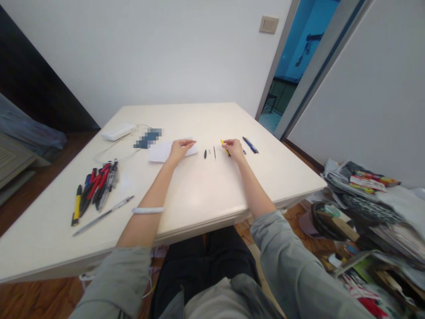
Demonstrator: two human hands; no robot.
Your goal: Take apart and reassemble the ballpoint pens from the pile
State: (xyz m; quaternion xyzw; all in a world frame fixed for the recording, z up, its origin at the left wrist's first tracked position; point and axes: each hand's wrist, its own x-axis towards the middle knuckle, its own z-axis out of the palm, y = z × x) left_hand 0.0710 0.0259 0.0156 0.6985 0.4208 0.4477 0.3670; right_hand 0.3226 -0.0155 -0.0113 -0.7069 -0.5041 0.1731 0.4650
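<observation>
My left hand (179, 149) hovers over the right part of a white paper sheet (159, 153). Its fingers are drawn together in a pinch, and anything between the tips is too small to make out. Closed on a yellow pen barrel (222, 142), my right hand (233, 149) is low over the table. Between the hands lie a small black pen part (205, 154), a tiny spring-like piece (209, 151) and a thin dark refill (214, 153). A blue pen (250, 145) rests to the right, and a small dark piece (244, 151) shows partly behind my right hand.
Several red, black and clear pens (99, 184) are piled on the table's left, beside a yellow-and-black pen (76, 206) and a clear pen (103, 215). A white box (117, 132) with a cable and a blurred dark object (148, 138) sit farther back. Table edge (206, 225) faces me.
</observation>
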